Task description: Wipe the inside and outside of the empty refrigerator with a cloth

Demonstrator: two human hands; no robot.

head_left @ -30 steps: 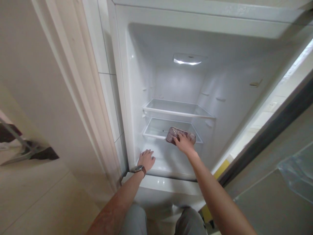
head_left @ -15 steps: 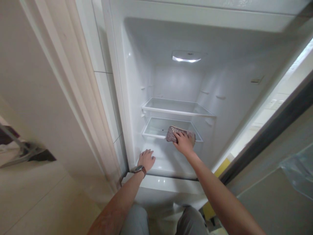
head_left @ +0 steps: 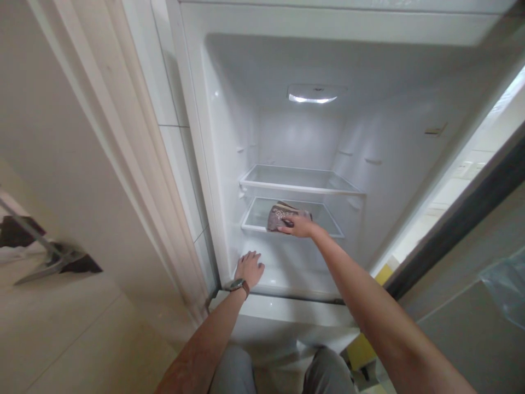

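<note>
My right hand grips a folded brown patterned cloth over the front part of the lower glass shelf inside an open fridge. Part of the cloth is covered by my fingers. Whether its underside touches the glass I cannot tell. Below and to the left, my left hand rests with its fingers spread on the fridge's white floor, close to the left wall. A watch with a brown strap is on that wrist.
Above the lower shelf sits the upper glass shelf. A lit lamp is on the fridge ceiling. The open door stands to the right, a pale door frame to the left. A dustpan lies on the floor at far left.
My right hand has moved the cloth to the left along the front of the lower shelf, and the hand has turned sideways. My left hand stays in its place.
</note>
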